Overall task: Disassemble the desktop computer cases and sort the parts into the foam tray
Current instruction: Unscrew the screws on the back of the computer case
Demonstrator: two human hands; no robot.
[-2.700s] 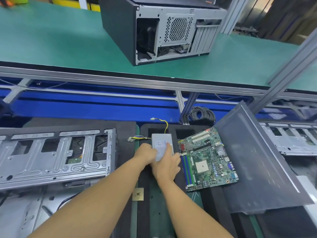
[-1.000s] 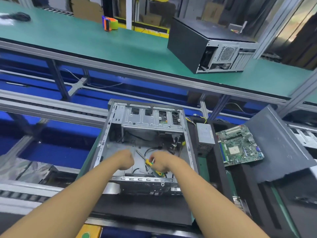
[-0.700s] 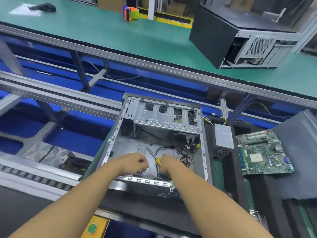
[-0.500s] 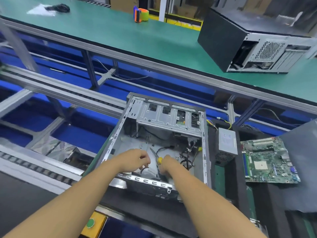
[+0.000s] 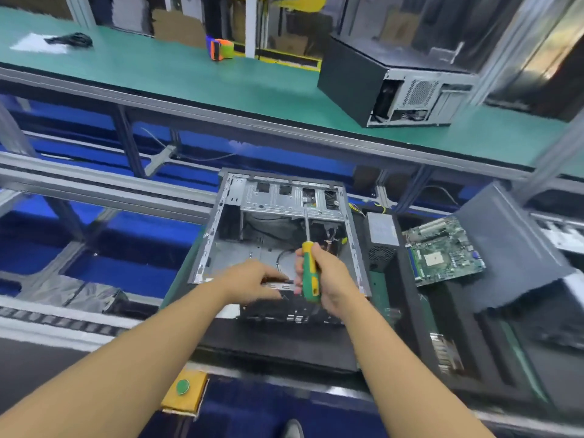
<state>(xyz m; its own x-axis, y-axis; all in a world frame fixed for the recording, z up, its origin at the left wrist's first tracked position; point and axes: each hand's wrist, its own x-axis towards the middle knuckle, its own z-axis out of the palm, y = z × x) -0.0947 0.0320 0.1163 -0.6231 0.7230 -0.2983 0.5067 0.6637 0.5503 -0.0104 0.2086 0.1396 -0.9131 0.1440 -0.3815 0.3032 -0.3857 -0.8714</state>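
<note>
As right hand (image 5: 333, 278) grips screwdriver (image 5: 309, 267), case (image 5: 271, 201) interior open.

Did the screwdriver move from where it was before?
Yes. The right hand has lifted the screwdriver; its tip now overlaps the drive cage of the open case.

Bright, even light; motion blur throughout, with wide-angle bending at edges.

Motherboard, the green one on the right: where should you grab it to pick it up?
Probably by its thin edges, not the chips on top. The motherboard lies flat on the foam tray, with the power supply close on its left and a grey panel at its right, so the near edge looks freest. Come from the front, fingers under that edge.
</note>
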